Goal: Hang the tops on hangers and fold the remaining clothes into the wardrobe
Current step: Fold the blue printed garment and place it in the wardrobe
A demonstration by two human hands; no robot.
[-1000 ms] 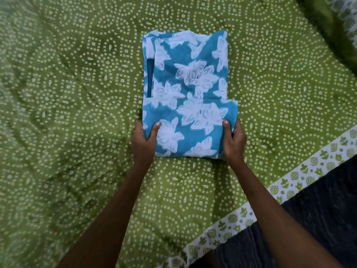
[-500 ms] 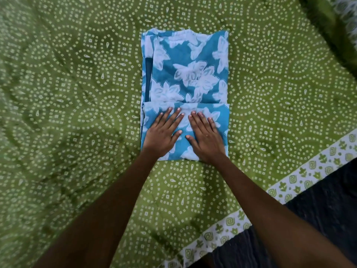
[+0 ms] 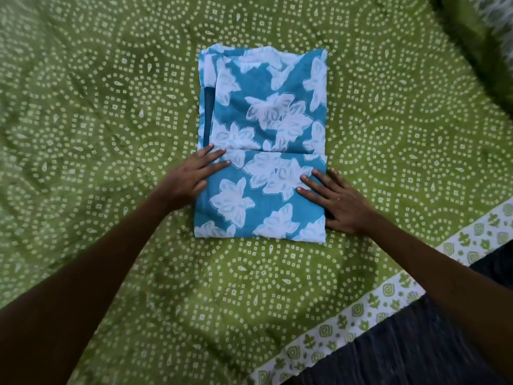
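A blue garment with white flowers (image 3: pixel 263 129) lies folded into a tall rectangle on the green patterned bedsheet (image 3: pixel 111 107). Its near part is folded up over the rest, with the fold edge running across the middle. My left hand (image 3: pixel 191 176) lies flat on the left edge of that folded flap, fingers straight and pointing right. On the flap's right edge rests my right hand (image 3: pixel 337 201), flat, with straight fingers pointing up and left. Neither hand grips the cloth.
The bedsheet's white border with green leaf prints (image 3: pixel 388 298) runs diagonally at the lower right, and beyond it is dark floor (image 3: pixel 430 348). More green cloth is bunched at the top right corner (image 3: pixel 485 37).
Both hands slid apart from the middle of the folded flap out to its left and right edges, smoothing it flat. A second ago they gripped the flap's sides.
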